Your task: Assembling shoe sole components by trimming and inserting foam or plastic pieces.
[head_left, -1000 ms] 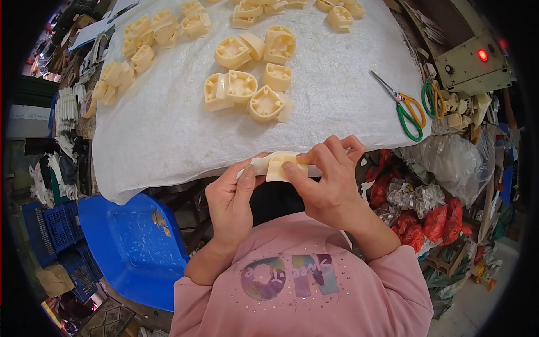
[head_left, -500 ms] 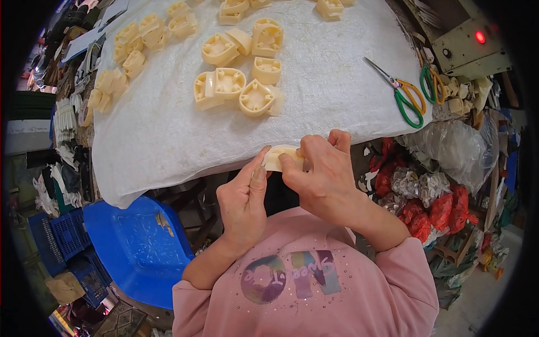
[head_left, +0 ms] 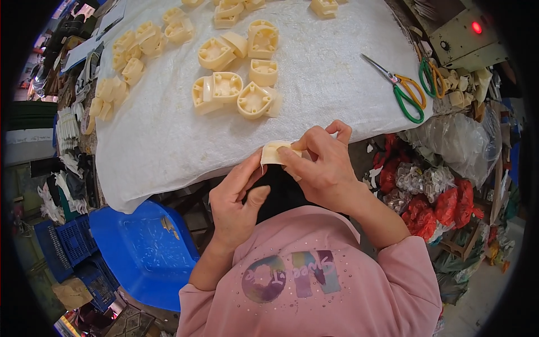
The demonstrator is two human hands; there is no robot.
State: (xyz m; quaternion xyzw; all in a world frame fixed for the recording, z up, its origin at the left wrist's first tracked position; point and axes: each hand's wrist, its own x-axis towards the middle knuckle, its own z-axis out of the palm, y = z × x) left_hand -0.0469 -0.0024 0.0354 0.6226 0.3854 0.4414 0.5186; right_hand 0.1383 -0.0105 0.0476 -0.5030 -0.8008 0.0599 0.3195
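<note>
A cream-coloured plastic part (head_left: pixel 275 153) is held up just off the table's near edge, curved side showing. My right hand (head_left: pixel 325 163) pinches it from the right, thumb across its front. At its left end are the stretched fingers of my left hand (head_left: pixel 233 205), with the thumb spread away from them. Whether those fingertips bear any of the part's weight is hidden. A thin pale sliver hangs at the part's left edge. On the white sheet (head_left: pixel 168 135) beyond lie several similar hollow cream parts (head_left: pixel 227 87), some tipped on their sides.
Green-and-yellow-handled scissors (head_left: pixel 405 92) lie on the right of the sheet, with a second pair (head_left: pixel 431 78) beside them. A metal box (head_left: pixel 466 42) with a red light stands far right. A blue plastic bin (head_left: pixel 143 253) is below left, red plastic bags (head_left: pixel 438 210) below right.
My left thumb has come away from the fingers and spread apart. The part has tilted slightly in my right hand. The view has shifted a little.
</note>
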